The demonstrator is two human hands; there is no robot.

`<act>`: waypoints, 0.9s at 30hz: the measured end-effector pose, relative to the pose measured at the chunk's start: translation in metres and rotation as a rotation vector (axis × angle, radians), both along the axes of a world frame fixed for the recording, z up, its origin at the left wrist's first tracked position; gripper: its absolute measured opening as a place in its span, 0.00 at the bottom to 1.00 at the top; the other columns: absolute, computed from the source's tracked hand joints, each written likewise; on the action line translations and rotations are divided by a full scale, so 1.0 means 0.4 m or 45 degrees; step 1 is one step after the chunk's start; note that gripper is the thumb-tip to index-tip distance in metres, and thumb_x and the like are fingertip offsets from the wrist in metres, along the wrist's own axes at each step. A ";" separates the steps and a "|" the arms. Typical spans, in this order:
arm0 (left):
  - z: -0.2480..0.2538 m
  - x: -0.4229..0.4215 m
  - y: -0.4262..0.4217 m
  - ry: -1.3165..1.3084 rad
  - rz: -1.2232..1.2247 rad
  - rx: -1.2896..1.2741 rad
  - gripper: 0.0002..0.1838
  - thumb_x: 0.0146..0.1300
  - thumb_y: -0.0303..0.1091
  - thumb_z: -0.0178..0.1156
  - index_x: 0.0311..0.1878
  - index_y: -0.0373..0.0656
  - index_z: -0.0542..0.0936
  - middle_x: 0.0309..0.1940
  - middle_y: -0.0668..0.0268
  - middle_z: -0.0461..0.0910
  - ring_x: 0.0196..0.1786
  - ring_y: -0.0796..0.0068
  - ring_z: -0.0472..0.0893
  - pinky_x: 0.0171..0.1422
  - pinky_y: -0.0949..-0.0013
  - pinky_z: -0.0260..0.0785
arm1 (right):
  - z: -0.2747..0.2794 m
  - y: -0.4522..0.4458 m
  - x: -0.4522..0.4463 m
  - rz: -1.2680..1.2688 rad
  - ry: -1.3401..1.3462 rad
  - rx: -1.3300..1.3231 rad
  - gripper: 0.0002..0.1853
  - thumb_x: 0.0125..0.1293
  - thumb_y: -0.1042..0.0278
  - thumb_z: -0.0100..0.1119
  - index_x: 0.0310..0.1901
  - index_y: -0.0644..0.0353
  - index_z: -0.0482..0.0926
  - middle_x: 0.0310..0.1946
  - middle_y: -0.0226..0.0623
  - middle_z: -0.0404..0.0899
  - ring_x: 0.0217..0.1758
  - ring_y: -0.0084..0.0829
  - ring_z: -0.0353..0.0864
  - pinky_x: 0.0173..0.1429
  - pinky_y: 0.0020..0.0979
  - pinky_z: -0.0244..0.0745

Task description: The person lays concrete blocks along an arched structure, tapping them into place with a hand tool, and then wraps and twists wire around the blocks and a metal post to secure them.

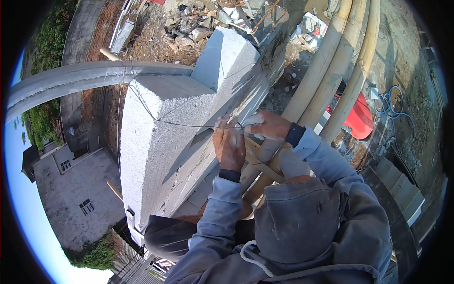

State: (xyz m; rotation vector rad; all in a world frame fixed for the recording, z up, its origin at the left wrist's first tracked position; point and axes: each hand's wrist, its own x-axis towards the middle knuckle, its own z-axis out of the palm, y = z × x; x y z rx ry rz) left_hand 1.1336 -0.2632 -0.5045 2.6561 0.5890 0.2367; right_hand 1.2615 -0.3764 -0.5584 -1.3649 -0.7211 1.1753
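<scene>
A thin dark string [184, 125] stretches from the corner of a pale, rough block wall [165, 137] to my hands. My left hand [230, 147] is beside the wall's side face, fingers bent and pressed together on the string. Just to its right, my right hand [269, 125] points left, with dusty, closed fingertips at the string's end. The fingertips are small in view, and the exact grip is partly hidden. Grey sleeves with dark cuffs cover both arms.
Long round poles [326, 66] run past my right hand. A curved grey beam [94, 73] meets the wall at the left. Rubble [194, 28], a red object [359, 118] and a blue hose [390, 111] lie below. A wooden handle [110, 54] rests near the beam.
</scene>
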 end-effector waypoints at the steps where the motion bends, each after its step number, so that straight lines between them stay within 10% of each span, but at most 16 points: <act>1: -0.021 -0.007 -0.007 -0.050 0.071 -0.160 0.15 0.57 0.30 0.62 0.49 0.43 0.79 0.55 0.57 0.74 0.65 0.54 0.67 0.69 0.55 0.56 | 0.015 -0.005 0.011 0.073 0.053 -0.051 0.14 0.64 0.58 0.53 0.38 0.59 0.81 0.21 0.36 0.75 0.25 0.27 0.75 0.33 0.31 0.69; 13: -0.056 -0.012 0.005 -0.115 -0.024 -0.019 0.09 0.61 0.36 0.61 0.42 0.45 0.82 0.46 0.56 0.81 0.61 0.55 0.73 0.67 0.54 0.59 | 0.034 -0.031 0.040 0.115 0.204 -0.053 0.11 0.63 0.62 0.53 0.38 0.62 0.79 0.18 0.30 0.73 0.18 0.21 0.72 0.25 0.27 0.68; 24: -0.116 -0.056 0.007 -0.255 0.761 -1.672 0.12 0.67 0.38 0.56 0.42 0.37 0.79 0.37 0.64 0.80 0.38 0.74 0.79 0.52 0.67 0.72 | -0.053 0.043 -0.004 -0.117 -0.491 0.263 0.10 0.61 0.63 0.56 0.37 0.60 0.79 0.23 0.46 0.77 0.27 0.46 0.78 0.36 0.39 0.72; 27: -0.089 -0.052 0.014 -0.228 0.863 -1.822 0.12 0.67 0.39 0.56 0.40 0.38 0.78 0.33 0.67 0.79 0.36 0.75 0.78 0.50 0.67 0.73 | -0.079 0.051 -0.001 -0.007 -0.661 0.057 0.14 0.63 0.61 0.56 0.46 0.60 0.78 0.40 0.46 0.81 0.42 0.49 0.79 0.47 0.41 0.74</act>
